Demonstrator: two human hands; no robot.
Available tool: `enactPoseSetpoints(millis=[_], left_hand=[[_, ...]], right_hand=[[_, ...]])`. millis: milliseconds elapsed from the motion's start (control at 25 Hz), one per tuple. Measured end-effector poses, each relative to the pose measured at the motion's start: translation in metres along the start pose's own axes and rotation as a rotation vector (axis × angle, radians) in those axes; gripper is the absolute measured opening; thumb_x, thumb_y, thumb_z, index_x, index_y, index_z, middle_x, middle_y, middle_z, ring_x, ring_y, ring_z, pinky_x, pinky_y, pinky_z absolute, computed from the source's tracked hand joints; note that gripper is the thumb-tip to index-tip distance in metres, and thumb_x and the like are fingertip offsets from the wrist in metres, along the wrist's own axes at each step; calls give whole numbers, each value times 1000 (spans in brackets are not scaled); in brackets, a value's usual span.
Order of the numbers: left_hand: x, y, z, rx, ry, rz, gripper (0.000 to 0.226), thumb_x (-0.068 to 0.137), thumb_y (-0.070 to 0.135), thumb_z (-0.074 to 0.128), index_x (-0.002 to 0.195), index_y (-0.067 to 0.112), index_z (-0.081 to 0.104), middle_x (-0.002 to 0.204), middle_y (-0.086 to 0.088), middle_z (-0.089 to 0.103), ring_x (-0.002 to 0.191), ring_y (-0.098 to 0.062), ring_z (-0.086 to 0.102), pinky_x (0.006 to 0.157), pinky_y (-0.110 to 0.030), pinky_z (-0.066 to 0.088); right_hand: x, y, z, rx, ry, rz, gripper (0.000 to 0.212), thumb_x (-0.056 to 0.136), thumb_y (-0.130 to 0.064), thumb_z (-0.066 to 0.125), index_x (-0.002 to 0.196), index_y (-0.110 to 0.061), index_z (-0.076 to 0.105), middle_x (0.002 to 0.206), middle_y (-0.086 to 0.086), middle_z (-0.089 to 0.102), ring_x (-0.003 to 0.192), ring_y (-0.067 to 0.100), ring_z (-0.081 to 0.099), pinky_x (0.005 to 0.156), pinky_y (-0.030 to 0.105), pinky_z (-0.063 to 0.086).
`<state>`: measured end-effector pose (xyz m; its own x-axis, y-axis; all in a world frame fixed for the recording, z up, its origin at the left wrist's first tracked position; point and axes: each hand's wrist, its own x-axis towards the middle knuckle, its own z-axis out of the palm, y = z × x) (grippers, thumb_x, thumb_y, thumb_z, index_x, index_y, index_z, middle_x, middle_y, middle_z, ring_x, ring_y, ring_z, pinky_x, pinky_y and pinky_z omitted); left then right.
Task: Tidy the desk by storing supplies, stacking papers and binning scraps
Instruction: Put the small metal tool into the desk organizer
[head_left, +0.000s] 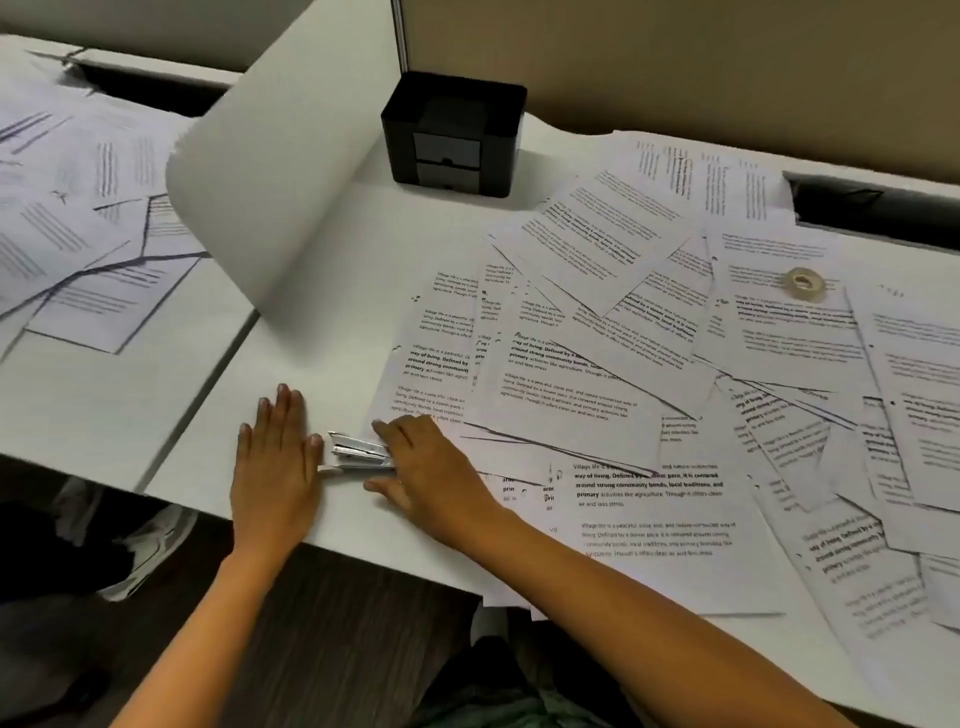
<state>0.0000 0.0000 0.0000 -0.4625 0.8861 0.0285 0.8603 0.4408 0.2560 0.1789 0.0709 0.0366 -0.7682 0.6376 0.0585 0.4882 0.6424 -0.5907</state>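
Note:
A small silver stapler (358, 451) lies on the white desk (311, 338) near its front edge. My right hand (426, 462) grips the stapler's right end, fingers over the top and thumb below. My left hand (278, 462) lies flat on the desk just left of it, fingers together, one fingertip touching the stapler's left end. Several printed sheets (623, 374) are scattered in overlapping layers across the desk's right half. A roll of clear tape (804, 283) sits on the sheets at the right. A black desk organiser (453, 135) with small drawers stands at the back.
A curved grey partition (291, 145) rises between this desk and the neighbouring desk (78, 395) on the left, which holds more printed sheets (67, 223). A dark cable slot (878, 208) opens at the back right. Shoes (150, 540) show under the desk.

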Motion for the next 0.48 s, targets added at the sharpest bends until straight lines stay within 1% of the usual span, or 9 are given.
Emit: enactPoseSetpoints(millis=[80, 200, 280, 360, 480], left_hand=[[1, 0, -2, 13, 12, 4, 58, 98, 36, 19, 149, 12, 9, 157, -3, 6, 145, -18, 3, 118, -38, 4], [-1, -1, 2, 26, 3, 18, 61, 95, 41, 13, 149, 14, 7, 157, -1, 4, 145, -16, 1, 118, -38, 3], [0, -3, 2, 34, 4, 20, 62, 94, 42, 11, 149, 15, 6, 157, 0, 3, 145, -16, 0, 118, -38, 2], [0, -2, 1, 47, 12, 20, 62, 94, 43, 9, 149, 14, 6, 157, 0, 3, 145, -15, 0, 119, -38, 2], [-1, 0, 1, 28, 11, 8, 63, 94, 44, 8, 149, 14, 9, 157, 0, 5, 145, -15, 1, 119, -38, 4]], right_hand=[[7, -3, 4, -78, 19, -43, 59, 83, -26, 66, 132, -1, 44, 118, 17, 53, 106, 30, 47, 83, 39, 46], [13, 0, 10, -85, 40, -69, 44, 82, -15, 67, 122, -2, 54, 108, 15, 55, 100, 29, 50, 80, 38, 48], [15, 3, 12, -6, 49, -50, 35, 83, -11, 65, 117, -3, 57, 106, 14, 55, 97, 27, 50, 79, 38, 47], [14, 3, 11, 101, 51, -2, 32, 85, -12, 63, 116, -4, 58, 107, 13, 54, 98, 25, 48, 81, 35, 45], [9, 4, 1, 274, 40, 83, 29, 88, -19, 59, 115, -7, 58, 106, 10, 53, 97, 18, 48, 81, 22, 38]])
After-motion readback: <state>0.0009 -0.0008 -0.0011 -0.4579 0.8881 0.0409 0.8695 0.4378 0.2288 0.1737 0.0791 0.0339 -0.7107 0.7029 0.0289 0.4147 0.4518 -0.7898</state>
